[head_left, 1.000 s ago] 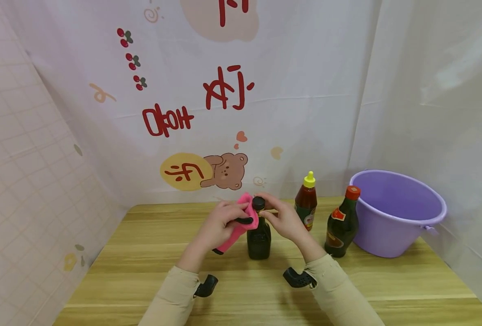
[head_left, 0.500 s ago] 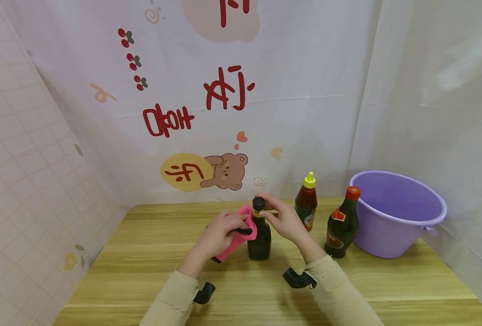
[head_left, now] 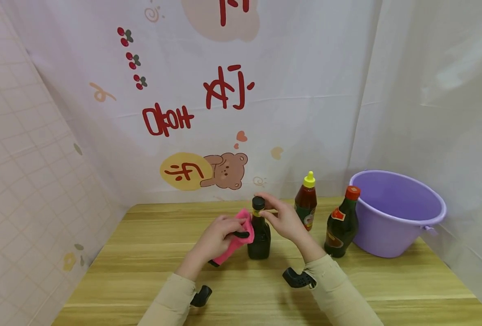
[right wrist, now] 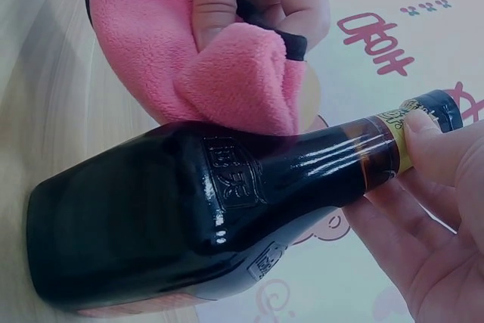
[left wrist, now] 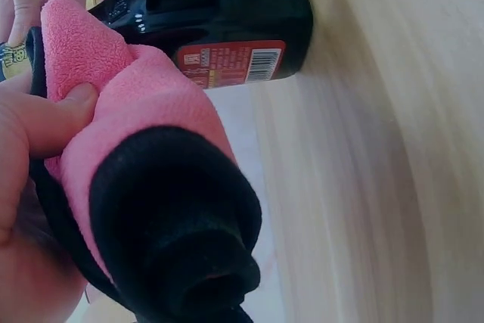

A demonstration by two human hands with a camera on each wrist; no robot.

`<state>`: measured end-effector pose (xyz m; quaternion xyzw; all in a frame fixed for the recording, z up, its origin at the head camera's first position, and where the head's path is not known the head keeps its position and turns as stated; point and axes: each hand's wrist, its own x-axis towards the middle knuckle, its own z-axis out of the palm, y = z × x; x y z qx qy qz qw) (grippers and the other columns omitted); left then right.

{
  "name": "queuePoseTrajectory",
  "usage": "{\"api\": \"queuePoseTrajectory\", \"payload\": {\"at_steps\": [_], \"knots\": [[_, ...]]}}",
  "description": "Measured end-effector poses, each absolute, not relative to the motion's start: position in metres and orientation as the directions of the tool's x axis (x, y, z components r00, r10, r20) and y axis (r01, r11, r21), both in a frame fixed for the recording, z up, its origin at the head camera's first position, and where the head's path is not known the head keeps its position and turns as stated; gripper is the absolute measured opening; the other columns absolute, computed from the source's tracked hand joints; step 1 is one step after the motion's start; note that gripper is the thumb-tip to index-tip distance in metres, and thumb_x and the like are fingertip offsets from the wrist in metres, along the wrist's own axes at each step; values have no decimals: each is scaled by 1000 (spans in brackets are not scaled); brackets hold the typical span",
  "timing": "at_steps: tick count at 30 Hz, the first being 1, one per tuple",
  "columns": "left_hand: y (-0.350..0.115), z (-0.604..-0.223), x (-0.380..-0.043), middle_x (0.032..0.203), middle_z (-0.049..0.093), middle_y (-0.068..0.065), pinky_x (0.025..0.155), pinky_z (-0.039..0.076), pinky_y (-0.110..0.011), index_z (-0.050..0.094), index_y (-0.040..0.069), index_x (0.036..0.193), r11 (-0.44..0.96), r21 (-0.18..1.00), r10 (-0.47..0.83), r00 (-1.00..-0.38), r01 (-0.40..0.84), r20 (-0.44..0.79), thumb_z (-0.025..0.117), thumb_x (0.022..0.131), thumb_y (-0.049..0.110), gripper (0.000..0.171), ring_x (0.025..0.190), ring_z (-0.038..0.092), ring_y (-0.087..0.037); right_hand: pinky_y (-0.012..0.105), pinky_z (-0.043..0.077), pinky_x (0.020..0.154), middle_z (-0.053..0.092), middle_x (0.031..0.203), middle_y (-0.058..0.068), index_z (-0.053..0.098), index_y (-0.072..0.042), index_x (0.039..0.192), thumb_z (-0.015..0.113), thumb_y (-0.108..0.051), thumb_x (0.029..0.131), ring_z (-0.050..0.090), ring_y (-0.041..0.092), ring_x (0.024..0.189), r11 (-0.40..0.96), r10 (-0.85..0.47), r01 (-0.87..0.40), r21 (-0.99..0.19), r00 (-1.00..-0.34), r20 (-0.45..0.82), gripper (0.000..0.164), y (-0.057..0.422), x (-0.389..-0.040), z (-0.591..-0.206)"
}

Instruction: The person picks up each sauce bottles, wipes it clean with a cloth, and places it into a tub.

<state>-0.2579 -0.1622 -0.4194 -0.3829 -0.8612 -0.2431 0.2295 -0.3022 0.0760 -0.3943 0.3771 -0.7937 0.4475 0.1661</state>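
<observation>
A dark glass sauce bottle with a black cap stands upright on the wooden table. My right hand grips its neck just under the cap, thumb on the yellow neck band in the right wrist view. Bunched in my left hand is a pink cloth with black edging. In the right wrist view the cloth lies against the bottle's shoulder. The left wrist view shows my left thumb pressing into the cloth, beside the bottle's red label.
Right of my right hand stands a red sauce bottle with a yellow nozzle cap. Another dark bottle with a red cap stands nearer, against a purple bucket in view. A printed white curtain hangs behind the wooden table.
My left hand and the pink cloth have moved down along the bottle, from beside the cap and neck to the shoulder. My right hand keeps its grip on the neck.
</observation>
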Motion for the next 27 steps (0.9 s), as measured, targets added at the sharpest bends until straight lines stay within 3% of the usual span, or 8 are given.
{"api": "queuePoseTrajectory", "payload": {"at_steps": [5, 18, 27], "knots": [[-165, -425, -256, 105, 72, 3, 89, 50, -37, 71, 16, 93, 601, 278, 527, -633, 749, 567, 68, 79, -15, 34, 100, 61, -22, 44, 57, 82, 72, 105, 9, 57, -13, 137, 70, -3, 90, 69, 24, 96, 335, -449, -733, -592, -677, 583, 50, 76, -303, -394], [-175, -440, -256, 120, 70, -4, 89, 50, -40, 72, 14, 94, 584, 306, 536, -640, 752, 551, 69, 78, -15, 33, 101, 61, -24, 43, 57, 81, 71, 108, 10, 56, -15, 138, 68, -3, 92, 69, 25, 98, 347, -452, -716, -606, -693, 561, 50, 76, -303, -395], [-177, -448, -258, 112, 72, 0, 89, 50, -38, 71, 14, 91, 556, 296, 573, -616, 777, 541, 72, 80, -11, 28, 101, 62, -23, 44, 57, 80, 72, 107, 10, 56, -14, 138, 69, -2, 91, 70, 26, 97, 354, -448, -718, -599, -692, 565, 50, 77, -303, -395]]}}
